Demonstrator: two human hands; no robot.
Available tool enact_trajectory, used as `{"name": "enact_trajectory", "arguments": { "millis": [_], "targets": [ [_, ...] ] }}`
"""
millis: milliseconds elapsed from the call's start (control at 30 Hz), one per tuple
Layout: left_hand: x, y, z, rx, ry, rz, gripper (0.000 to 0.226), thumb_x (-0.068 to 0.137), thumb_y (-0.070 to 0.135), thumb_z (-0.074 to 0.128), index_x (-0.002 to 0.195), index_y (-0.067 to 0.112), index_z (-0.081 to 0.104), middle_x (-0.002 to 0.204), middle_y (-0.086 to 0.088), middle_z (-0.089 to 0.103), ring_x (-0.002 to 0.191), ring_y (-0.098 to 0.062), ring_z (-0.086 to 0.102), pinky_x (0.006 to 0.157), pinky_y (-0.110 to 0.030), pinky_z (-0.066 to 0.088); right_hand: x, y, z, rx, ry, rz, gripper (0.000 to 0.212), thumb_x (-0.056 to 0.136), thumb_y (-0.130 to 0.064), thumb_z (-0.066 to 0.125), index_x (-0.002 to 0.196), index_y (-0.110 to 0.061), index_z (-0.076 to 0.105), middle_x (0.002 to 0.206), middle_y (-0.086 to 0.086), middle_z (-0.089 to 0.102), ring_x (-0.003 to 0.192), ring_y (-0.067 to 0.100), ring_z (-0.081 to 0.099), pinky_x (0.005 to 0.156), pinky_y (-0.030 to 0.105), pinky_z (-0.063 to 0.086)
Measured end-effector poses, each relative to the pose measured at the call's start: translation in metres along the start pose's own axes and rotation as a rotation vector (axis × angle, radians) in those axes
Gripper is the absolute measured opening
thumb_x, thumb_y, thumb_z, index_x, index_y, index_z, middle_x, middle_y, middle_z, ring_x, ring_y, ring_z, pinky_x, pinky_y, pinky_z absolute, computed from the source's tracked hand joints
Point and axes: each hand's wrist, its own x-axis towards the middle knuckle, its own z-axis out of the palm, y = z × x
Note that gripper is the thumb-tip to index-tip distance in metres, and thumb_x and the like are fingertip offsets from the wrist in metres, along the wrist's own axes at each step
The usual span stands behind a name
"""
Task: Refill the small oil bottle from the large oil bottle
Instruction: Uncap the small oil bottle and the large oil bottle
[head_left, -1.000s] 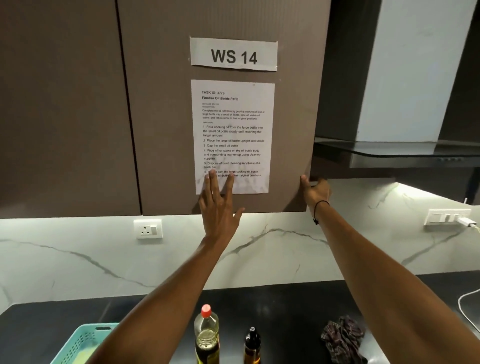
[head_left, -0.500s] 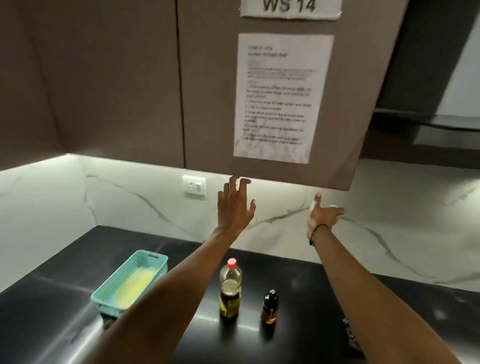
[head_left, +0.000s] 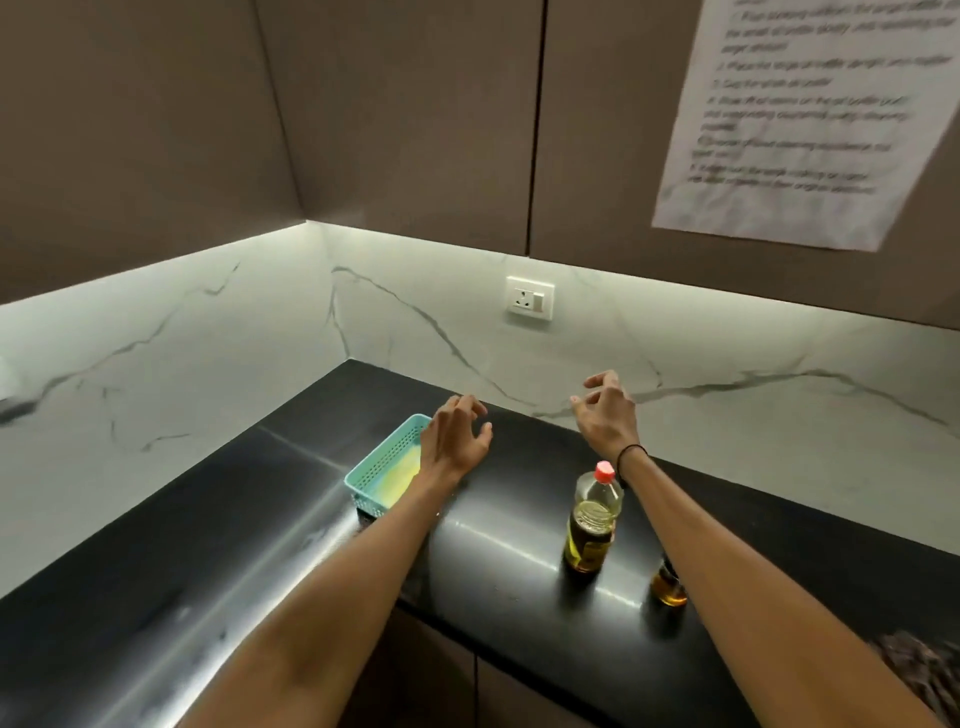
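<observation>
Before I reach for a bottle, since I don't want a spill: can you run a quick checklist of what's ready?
1. Left hand free: ok, holds nothing.
2. Right hand free: ok, holds nothing.
3. Large oil bottle upright, red cap on: ok.
4. Small oil bottle standing on the black countertop: ok; its cap is hidden behind the right forearm, cannot tell.
5. Cloth for wiping within view: ok, at the right edge.
6. Turquoise basket apart from the bottles: ok.
</observation>
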Motion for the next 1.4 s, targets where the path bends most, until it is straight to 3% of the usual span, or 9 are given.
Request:
{"name": "enact_trajectory", "arguments": {
  "millis": [233,367,533,667,867,1000,1267,1400],
  "targets": [
    [0.02,-0.063,0.018,-0.074,-0.104,0.007,0.021,0.096,0.03,0.074,0.111,0.017,0.068,0.106,0.0,0.074,0.094,-0.021,0.073,0.084,-0.042,0.059,0.002,-0.002,0.057,-0.125,-0.07,-0.098,0.017,0.096,-0.021,0.068,0.108,-0.011,0.06,0.106,0.011,0.062,0.088,0.022,0.063,0.077,0.039,0.06],
    [0.018,-0.072,0.053,-0.146,-0.233,0.082,0.029,0.093,0.033,0.078,0.115,0.019,0.067,0.107,0.001,0.072,0.094,-0.016,0.072,0.085,-0.04,0.061,-0.013,0.025,0.062,-0.506,-0.043,-0.199,0.018,0.095,-0.03,0.065,0.104,-0.016,0.059,0.102,0.005,0.059,0.093,0.024,0.056,0.076,0.036,0.049],
    [0.002,-0.051,0.107,-0.201,-0.478,0.17,0.049,0.089,0.042,0.081,0.129,0.021,0.06,0.12,0.001,0.065,0.107,-0.016,0.067,0.094,-0.042,0.058,-0.029,0.055,0.04,-0.797,0.048,-0.079,0.027,0.094,-0.038,0.062,0.11,-0.018,0.059,0.107,0.006,0.057,0.1,0.025,0.053,0.082,0.038,0.052],
    [-0.013,-0.021,0.145,-0.254,-0.639,0.224,0.076,0.085,0.047,0.083,0.148,0.024,0.045,0.14,0.001,0.054,0.126,-0.019,0.061,0.103,-0.041,0.056,-0.033,0.064,0.023,-0.794,0.021,0.074,0.028,0.096,-0.037,0.061,0.117,-0.02,0.054,0.114,0.006,0.053,0.104,0.025,0.056,0.078,0.039,0.057],
    [-0.021,0.017,0.178,-0.312,-0.636,0.141,0.107,0.08,0.053,0.087,0.162,0.023,0.026,0.155,-0.004,0.042,0.139,-0.026,0.053,0.11,-0.046,0.053,-0.026,0.071,0.017,-0.773,-0.116,0.118,0.022,0.1,-0.037,0.056,0.118,-0.023,0.052,0.108,0.004,0.054,0.095,0.022,0.06,0.076,0.038,0.056],
    [-0.014,0.031,0.18,-0.328,-0.599,0.077,0.102,0.079,0.055,0.087,0.159,0.025,0.031,0.152,-0.004,0.048,0.138,-0.026,0.054,0.108,-0.046,0.055,-0.019,0.073,0.021,-0.765,-0.21,0.067,0.015,0.101,-0.034,0.06,0.108,-0.023,0.054,0.103,0.002,0.058,0.088,0.02,0.061,0.073,0.034,0.053],
    [-0.003,0.043,0.178,-0.324,-0.596,0.072,0.064,0.084,0.043,0.088,0.14,0.026,0.062,0.124,0.001,0.076,0.12,-0.02,0.07,0.109,-0.039,0.053,-0.017,0.084,0.016,-0.784,-0.266,-0.087,0.015,0.1,-0.02,0.064,0.104,-0.017,0.05,0.099,0.007,0.061,0.084,0.023,0.065,0.07,0.026,0.048],
    [-0.001,0.046,0.174,-0.288,-0.612,0.068,0.071,0.084,0.043,0.087,0.147,0.026,0.059,0.13,0.002,0.075,0.124,-0.021,0.069,0.111,-0.041,0.05,-0.017,0.085,0.011,-0.803,-0.333,-0.204,0.021,0.097,-0.017,0.066,0.11,-0.014,0.051,0.102,0.008,0.06,0.088,0.024,0.064,0.075,0.03,0.053]
  ]
}}
